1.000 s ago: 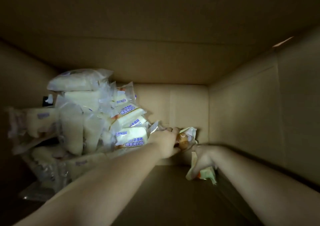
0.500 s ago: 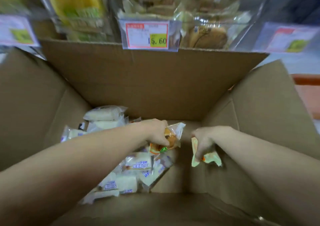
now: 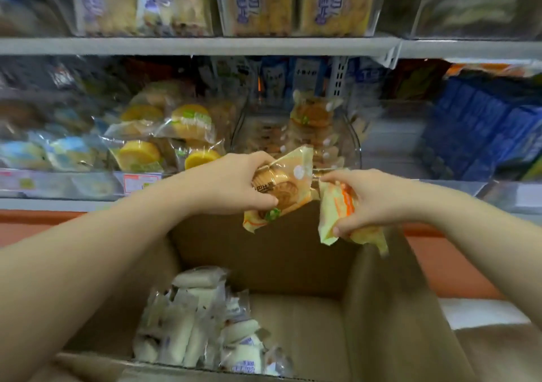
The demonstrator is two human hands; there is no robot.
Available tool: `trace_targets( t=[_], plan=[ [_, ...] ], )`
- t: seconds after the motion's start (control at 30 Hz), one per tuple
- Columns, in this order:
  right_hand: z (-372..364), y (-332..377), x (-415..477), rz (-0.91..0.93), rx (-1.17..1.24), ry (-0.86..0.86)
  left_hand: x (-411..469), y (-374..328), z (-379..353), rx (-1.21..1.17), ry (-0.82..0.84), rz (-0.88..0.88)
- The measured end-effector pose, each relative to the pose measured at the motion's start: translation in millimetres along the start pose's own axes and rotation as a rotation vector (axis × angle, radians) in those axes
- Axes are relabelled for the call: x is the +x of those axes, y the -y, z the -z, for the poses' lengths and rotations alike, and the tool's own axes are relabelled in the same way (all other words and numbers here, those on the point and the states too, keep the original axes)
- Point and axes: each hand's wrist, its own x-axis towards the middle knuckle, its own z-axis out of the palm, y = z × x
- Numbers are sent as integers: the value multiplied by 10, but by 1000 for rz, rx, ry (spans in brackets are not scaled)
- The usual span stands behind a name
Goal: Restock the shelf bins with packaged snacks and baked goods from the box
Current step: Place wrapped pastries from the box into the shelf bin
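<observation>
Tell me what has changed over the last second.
Both hands lifted out of the box, from deep inside to level with the shelf bins. The left hand carried up its brown pastry packet, the right hand its yellow-green packet. Unchanged: both grips, and the white wrapped cakes lying in the box.

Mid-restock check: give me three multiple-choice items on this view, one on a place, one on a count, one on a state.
1. Where do the white-wrapped cakes lie? A) in the cardboard box B) on the top shelf C) on the floor
2. How many hands hold a packet? A) none B) one C) two
3. The left hand is: A) open and idle B) gripping a pastry packet C) pressing a price tag
Key: 1 A, they are piled at the box's left side; 2 C, the right hand grips a yellow-orange packet too; 3 B, its fingers curl round the wrapper.
</observation>
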Motion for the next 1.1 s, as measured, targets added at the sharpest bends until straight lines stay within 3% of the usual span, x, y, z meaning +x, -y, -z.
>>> trace_targets(
  t=[0.2,0.37,0.57,0.67,0.77,0.93,1.1],
  plan=[
    [141,-303,141,-21,290,-500,641,-34,129,-10,-341,49],
    [-58,-598,341,-31,536,-718,1217,134,-26,71,-423,211],
    [-76,-840,590,-9,549,-795,1644,327,-60,-76,-390,270],
    [-17,-911,712,11,579,-793,1855,306,-52,-20,-346,259],
    [20,-982,809,12,607,-792,2103,217,-48,47,-317,175],
    [21,-1124,889,15,590,-774,2427,124,71,100,-131,24],
    [39,-1171,890,-6,668,-725,2594,128,149,20,-282,-114]
  ],
)
